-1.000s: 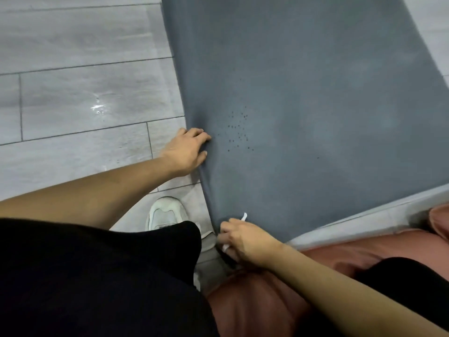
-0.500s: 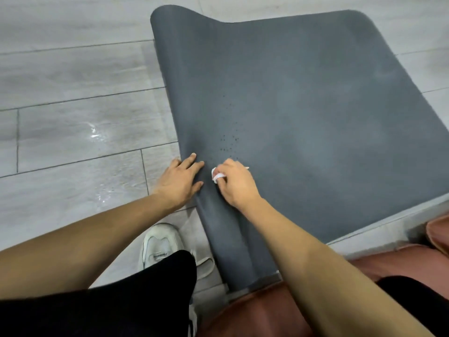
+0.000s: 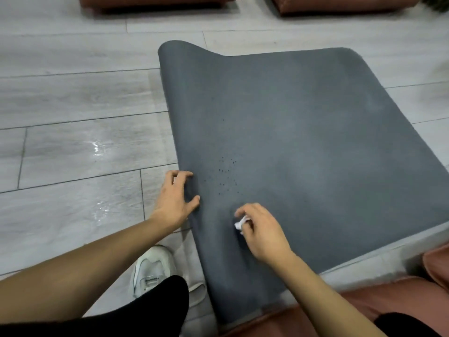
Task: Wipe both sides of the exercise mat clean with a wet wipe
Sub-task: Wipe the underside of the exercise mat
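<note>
A dark grey exercise mat point(image 3: 303, 132) lies spread over the pale floor, its near end draped up toward me and its far left corner curled up. Small dark specks point(image 3: 226, 173) dot it near the left edge. My left hand point(image 3: 176, 198) grips the mat's left edge, fingers curled over it and thumb on top. My right hand point(image 3: 261, 231) pinches a crumpled white wet wipe point(image 3: 241, 223) and holds it against the mat just below the specks.
Grey wood-look floor point(image 3: 73, 147) with glossy patches stretches to the left. My white shoe point(image 3: 151, 268) stands by the mat's near left edge. Reddish-brown cushions point(image 3: 388, 297) lie at the lower right, and two more point(image 3: 155, 1) line the top.
My right hand carried the wipe from the mat's near corner up beside my left hand, then shifted right and down across the mat. The camera tilted up, showing the mat's far end.
</note>
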`<state>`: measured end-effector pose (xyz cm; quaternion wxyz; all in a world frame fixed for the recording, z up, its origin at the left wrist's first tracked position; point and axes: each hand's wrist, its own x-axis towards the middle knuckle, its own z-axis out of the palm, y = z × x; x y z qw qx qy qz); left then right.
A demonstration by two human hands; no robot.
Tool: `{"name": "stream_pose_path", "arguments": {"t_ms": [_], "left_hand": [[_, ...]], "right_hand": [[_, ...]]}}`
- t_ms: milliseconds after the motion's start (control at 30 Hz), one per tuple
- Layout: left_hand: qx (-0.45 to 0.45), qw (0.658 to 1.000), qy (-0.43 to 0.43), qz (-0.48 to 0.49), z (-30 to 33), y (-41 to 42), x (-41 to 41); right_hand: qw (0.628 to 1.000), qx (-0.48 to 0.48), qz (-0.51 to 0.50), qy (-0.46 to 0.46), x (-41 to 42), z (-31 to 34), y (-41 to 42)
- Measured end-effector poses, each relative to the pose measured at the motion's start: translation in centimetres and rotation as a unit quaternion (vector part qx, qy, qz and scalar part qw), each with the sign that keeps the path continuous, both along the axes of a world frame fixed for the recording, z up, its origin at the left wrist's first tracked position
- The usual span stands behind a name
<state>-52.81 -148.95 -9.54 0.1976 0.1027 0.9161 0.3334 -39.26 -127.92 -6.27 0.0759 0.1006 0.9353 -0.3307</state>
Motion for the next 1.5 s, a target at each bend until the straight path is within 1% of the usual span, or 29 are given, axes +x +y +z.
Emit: {"name": "stream_pose_path", "arguments": {"t_ms": [67, 100, 200, 300, 367, 400, 500, 567, 633, 733, 833, 867, 967, 1000, 1033, 1100, 1167, 1200, 1233, 1333, 1500], "left_hand": [[0.023, 0.993, -0.054, 0.103, 0.8, 0.7, -0.4], [0.017, 0.987, -0.089, 0.132, 0.8, 1.1, -0.8], [-0.011, 0.966, -0.188, 0.176, -0.2, 1.9, -1.9], [-0.014, 0.954, -0.233, 0.19, -1.3, 2.4, -2.1], [-0.024, 0.953, -0.238, 0.187, -0.5, 3.0, -1.7], [-0.031, 0.954, -0.238, 0.18, 0.3, 3.6, -1.5], [-0.092, 0.958, -0.227, 0.148, 2.5, 5.6, -0.9], [-0.095, 0.961, -0.222, 0.138, 4.8, 6.8, -0.8], [-0.074, 0.961, -0.225, 0.144, 7.6, 7.4, -0.8], [-0.06, 0.96, -0.213, 0.172, 12.1, 8.9, -0.4], [-0.044, 0.968, -0.14, 0.202, 15.4, 12.5, 0.2], [-0.025, 0.966, -0.119, 0.227, 16.3, 13.9, 0.7], [0.077, 0.932, -0.11, 0.337, 18.1, 17.1, 3.6], [0.077, 0.923, -0.119, 0.358, 18.6, 17.3, 5.2], [0.06, 0.919, -0.14, 0.363, 18.7, 17.4, 7.0], [0.009, 0.914, -0.211, 0.347, 18.4, 17.4, 10.7], [0.001, 0.908, -0.255, 0.333, 18.6, 17.9, 13.6], [0.001, 0.908, -0.254, 0.334, 19.3, 18.4, 14.2], [-0.001, 0.909, -0.235, 0.345, 20.1, 18.9, 14.4], [-0.017, 0.915, -0.14, 0.378, 25.1, 19.6, 13.3], [-0.005, 0.908, -0.002, 0.42, 35.0, 17.8, 10.6]], "right_hand": [[0.999, 0.024, -0.036, 0.004, -3.6, 0.9, 1.6], [0.998, 0.038, -0.044, 0.003, -5.5, 1.1, 2.5], [0.996, 0.069, -0.049, 0.01, -11.0, 1.5, 4.9], [0.994, 0.045, -0.094, -0.029, -14.6, 1.9, 6.5], [0.99, 0.019, -0.127, -0.064, -16.1, 2.0, 7.6], [0.989, 0.019, -0.124, -0.072, -16.8, 2.1, 8.0], [0.991, 0.04, -0.087, -0.091, -19.5, 2.6, 8.0], [0.993, 0.022, -0.063, -0.095, -21.6, 3.7, 7.2], [0.996, 0.015, -0.028, -0.089, -23.7, 5.5, 5.8], [0.994, 0.059, 0.016, -0.094, -26.0, 8.4, 2.7], [0.985, 0.128, 0.023, -0.112, -27.2, 11.0, 0.9], [0.983, 0.141, 0.023, -0.12, -27.4, 11.8, 0.8], [0.982, 0.131, 0.036, -0.129, -27.9, 14.6, 2.1], [0.983, 0.126, 0.038, -0.128, -27.9, 15.7, 2.8], [0.983, 0.128, 0.038, -0.126, -27.8, 16.7, 3.8], [0.98, 0.15, 0.041, -0.123, -27.2, 18.4, 6.3], [0.976, 0.175, 0.045, -0.123, -26.5, 19.7, 8.7], [0.975, 0.177, 0.045, -0.122, -26.4, 20.3, 9.6], [0.978, 0.167, 0.038, -0.12, -26.5, 21.3, 10.2], [0.992, 0.088, 0.007, -0.087, -27.9, 25.2, 10.7], [1.0, 0.011, 0.024, 0.004, -31.7, 35.1, 8.7]]}}
